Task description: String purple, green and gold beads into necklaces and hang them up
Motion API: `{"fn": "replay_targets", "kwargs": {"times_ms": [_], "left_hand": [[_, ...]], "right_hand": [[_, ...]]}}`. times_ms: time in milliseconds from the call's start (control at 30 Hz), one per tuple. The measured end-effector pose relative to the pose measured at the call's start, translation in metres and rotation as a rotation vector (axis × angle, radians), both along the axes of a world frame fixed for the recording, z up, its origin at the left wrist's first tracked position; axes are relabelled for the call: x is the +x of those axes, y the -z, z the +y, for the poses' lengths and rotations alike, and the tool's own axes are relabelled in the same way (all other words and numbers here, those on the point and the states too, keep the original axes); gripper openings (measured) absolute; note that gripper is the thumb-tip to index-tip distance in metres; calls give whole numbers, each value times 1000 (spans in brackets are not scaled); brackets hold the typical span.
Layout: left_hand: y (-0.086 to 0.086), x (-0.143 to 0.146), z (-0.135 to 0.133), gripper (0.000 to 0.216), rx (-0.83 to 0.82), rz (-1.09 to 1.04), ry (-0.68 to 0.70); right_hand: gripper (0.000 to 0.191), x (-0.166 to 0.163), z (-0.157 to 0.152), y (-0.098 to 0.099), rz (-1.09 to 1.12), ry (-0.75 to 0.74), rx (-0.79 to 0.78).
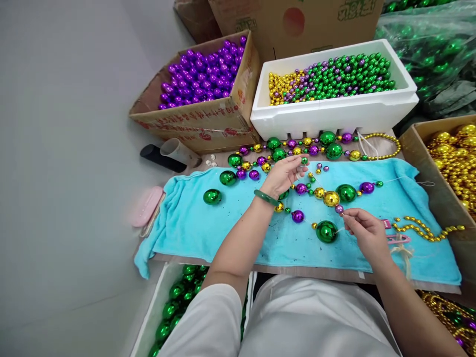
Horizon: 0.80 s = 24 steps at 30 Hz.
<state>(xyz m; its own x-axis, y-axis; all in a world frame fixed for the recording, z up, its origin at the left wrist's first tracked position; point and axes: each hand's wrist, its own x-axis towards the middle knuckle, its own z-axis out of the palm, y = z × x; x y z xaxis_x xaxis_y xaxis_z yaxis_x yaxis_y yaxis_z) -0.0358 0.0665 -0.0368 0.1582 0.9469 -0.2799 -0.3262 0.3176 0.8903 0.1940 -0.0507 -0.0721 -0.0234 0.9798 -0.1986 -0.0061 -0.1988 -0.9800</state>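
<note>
"So, how do the hands stand?"

"Apart. The left hand [283,176] pinches a small green bead [304,160]; the right hand [367,233] grips a beaded strand [319,193] at its light-purple bead [338,209]."

"Where's that strand?"

"Over the turquoise towel [189,228], its large gold bead [331,199] between the hands, nearer than the white foam box [334,114]."

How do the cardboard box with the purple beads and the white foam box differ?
The cardboard box is brown with red printing; the foam box is white. The cardboard box shows only purple beads; the foam box shows smaller gold, purple and green beads. Both are open-topped.
</note>
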Motion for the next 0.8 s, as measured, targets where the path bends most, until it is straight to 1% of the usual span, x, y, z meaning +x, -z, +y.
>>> {"fn": "replay_targets", "kwargs": {"times_ms": [67, 167, 400, 633, 800], "left_hand": [[-5, -2, -7, 20, -23, -124, -14], [-8, -2, -12, 20, -21, -154, -27], [-8, 0, -15, 21, -2, -119, -35], [-9, 3, -18, 20, 58, -61, -110], [-5, 2, -19, 21, 55, -76, -121]], "right_hand": [[18, -3, 0, -2, 5, -1, -6], [19, -6, 0, -4, 9, 5, -6], [19, -4, -1, -2, -5, 18, -7], [19, -1, -2, -2, -29, 15, -4], [20, -1, -2, 1, -33, 6, -14]]}}
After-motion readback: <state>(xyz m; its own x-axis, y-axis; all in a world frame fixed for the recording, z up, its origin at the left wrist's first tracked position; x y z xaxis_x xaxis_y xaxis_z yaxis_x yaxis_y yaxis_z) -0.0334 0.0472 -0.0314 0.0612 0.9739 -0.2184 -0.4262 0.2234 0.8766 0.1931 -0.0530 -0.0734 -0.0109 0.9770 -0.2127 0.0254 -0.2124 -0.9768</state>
